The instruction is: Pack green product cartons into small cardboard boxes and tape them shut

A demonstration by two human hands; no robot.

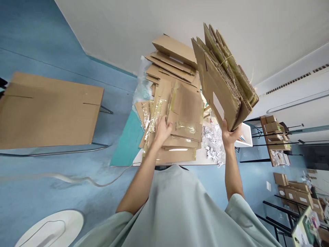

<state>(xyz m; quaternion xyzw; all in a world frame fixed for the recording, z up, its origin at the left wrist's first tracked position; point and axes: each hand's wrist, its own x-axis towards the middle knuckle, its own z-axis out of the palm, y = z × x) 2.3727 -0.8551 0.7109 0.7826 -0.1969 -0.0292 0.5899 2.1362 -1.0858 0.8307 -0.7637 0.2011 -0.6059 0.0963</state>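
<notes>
My right hand [230, 133] grips the lower edge of a tied bundle of flattened cardboard boxes [223, 75] and holds it up, tilted, above the table. My left hand [162, 129] rests on a spread pile of flattened cardboard sheets [177, 103] with shiny tape strips, its fingers curled over the edge of one sheet. The pile covers most of the white table [200, 156].
A large flat cardboard sheet [48, 111] lies on a metal frame at left. Crumpled white paper scraps [213, 142] lie beside the pile. A teal board [125, 140] leans by the table. Shelves with small boxes [276, 137] stand at right. A white cord [77, 178] crosses the blue floor.
</notes>
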